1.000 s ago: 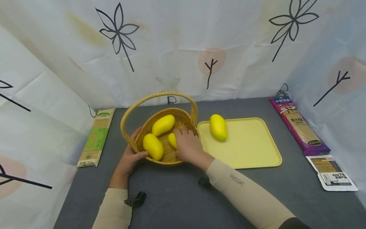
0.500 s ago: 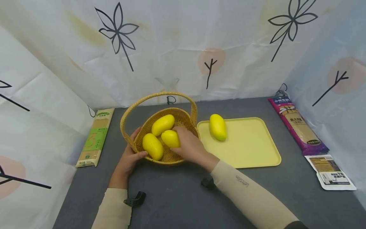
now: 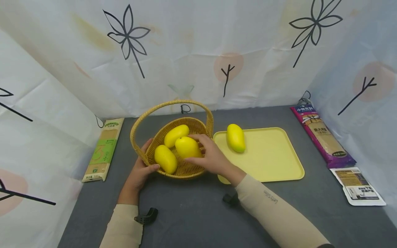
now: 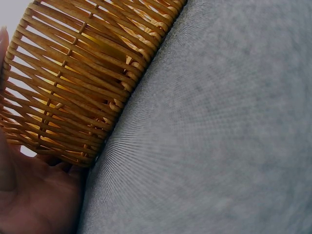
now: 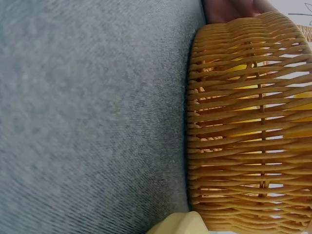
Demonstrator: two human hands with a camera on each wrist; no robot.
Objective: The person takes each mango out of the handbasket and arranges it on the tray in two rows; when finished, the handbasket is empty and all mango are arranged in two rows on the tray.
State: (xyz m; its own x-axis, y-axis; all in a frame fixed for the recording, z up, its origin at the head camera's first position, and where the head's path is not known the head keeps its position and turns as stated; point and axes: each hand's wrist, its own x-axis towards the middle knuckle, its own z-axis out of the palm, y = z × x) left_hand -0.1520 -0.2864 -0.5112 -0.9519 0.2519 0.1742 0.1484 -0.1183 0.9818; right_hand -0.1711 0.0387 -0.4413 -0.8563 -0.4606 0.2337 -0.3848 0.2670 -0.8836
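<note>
A yellow wicker basket [image 3: 186, 175] with a tall handle stands on the grey table, mangoes inside it. My left hand [image 3: 141, 170] holds the basket's left side, thumb over the rim; the left wrist view shows that hand [image 4: 39, 195] against the woven wall [image 4: 83, 73]. Over the basket, my right hand [image 3: 211, 153] grips one mango [image 3: 187, 147] at its right end, thumb below and fingers above. Two more mangoes, one at the back [image 3: 176, 136] and one at front left [image 3: 165, 159], lie inside. The right wrist view shows only the basket's outer weave [image 5: 248, 131], not the right hand.
A pale yellow tray [image 3: 270, 155] sits right of the basket, bearing another mango [image 3: 235, 137] near its left edge. A noodle packet [image 3: 103, 148] lies far left; a purple packet [image 3: 322, 134] and a white pouch [image 3: 358, 186] lie right. A patterned curtain [image 3: 186, 51] surrounds the table.
The right hand has drawn back slightly to the right, and the mango in its grip, mostly covered before, now shows broadly. The left hand and the basket have stayed put.
</note>
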